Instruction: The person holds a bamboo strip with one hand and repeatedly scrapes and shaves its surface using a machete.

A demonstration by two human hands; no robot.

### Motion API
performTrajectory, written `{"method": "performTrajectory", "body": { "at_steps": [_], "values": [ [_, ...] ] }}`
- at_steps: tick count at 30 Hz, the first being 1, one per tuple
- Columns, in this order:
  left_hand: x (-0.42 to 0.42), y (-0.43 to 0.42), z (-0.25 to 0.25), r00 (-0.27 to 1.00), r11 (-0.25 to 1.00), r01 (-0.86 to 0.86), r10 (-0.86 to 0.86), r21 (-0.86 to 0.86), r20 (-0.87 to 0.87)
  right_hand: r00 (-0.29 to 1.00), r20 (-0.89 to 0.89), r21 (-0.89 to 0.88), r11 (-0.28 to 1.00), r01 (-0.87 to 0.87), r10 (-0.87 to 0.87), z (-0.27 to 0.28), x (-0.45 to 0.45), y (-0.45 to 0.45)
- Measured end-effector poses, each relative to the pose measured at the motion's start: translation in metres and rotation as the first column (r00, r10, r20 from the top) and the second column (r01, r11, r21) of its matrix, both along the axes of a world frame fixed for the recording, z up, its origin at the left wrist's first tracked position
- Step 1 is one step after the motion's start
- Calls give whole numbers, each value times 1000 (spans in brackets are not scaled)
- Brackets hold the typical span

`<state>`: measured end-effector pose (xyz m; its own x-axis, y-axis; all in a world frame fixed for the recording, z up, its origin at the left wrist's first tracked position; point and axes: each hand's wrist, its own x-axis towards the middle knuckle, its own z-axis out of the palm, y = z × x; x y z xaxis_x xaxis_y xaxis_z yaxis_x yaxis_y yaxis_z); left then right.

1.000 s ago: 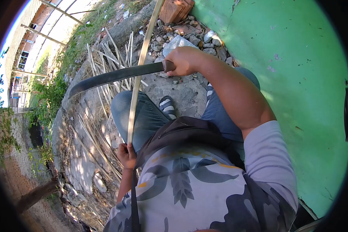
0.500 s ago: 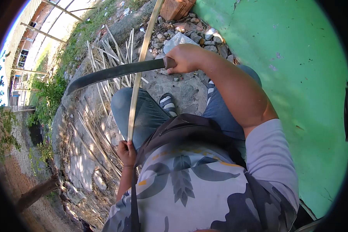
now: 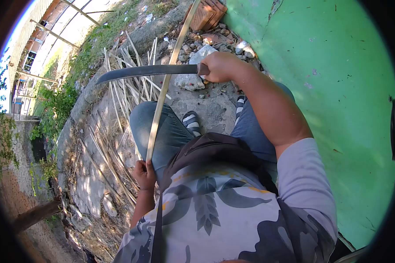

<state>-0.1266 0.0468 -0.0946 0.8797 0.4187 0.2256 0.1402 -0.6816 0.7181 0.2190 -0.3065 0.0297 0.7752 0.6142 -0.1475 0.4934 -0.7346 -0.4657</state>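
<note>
My right hand (image 3: 220, 67) is closed around the brown handle of a machete (image 3: 151, 72), its dark curved blade pointing left. The blade lies across a long pale strip, apparently split bamboo (image 3: 163, 93); whether they touch I cannot tell. My left hand (image 3: 144, 174) grips the strip's near end beside my left knee, thumb along it. From there the strip slants up past the blade and out at the top edge. Several similar pale strips (image 3: 128, 83) lie on the ground to the left.
A green wall (image 3: 320, 96) rises on the right. Rubble and a pale stone (image 3: 191, 81) lie ahead of my sandalled feet, with orange hollow bricks (image 3: 208, 14) behind. Shrubs (image 3: 59, 101) grow at the left, and a log (image 3: 37, 215) shows at lower left.
The machete and my right hand have shifted to the right relative to the strip, and the blade is more level. The strip leans slightly more to the right. My left hand keeps its hold.
</note>
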Motion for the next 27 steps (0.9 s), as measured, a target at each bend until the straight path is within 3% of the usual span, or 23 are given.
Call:
{"method": "performTrajectory", "body": {
  "at_steps": [3, 8, 11, 17, 27],
  "values": [
    [3, -2, 5, 1000, 998, 4, -4, 58, -5, 1000, 3, 4, 1000, -17, 17, 1, -11, 7],
    [4, -9, 16, 999, 998, -18, 20, 52, -42, 983, 22, -179, 968, -175, 181, 19, -34, 26],
    [2, -5, 8, 1000, 998, -14, 16, 66, -27, 990, -44, -176, 975, -138, 132, 19, -18, 18],
    [0, -2, 17, 998, 990, -11, 20, 140, -63, 983, -148, -84, 992, 97, -109, -10, 20, 0],
    [4, -1, 3, 1000, 989, 3, -3, 151, 1, 980, -66, -122, 974, -193, 186, 16, -30, 26]
  ]
}}
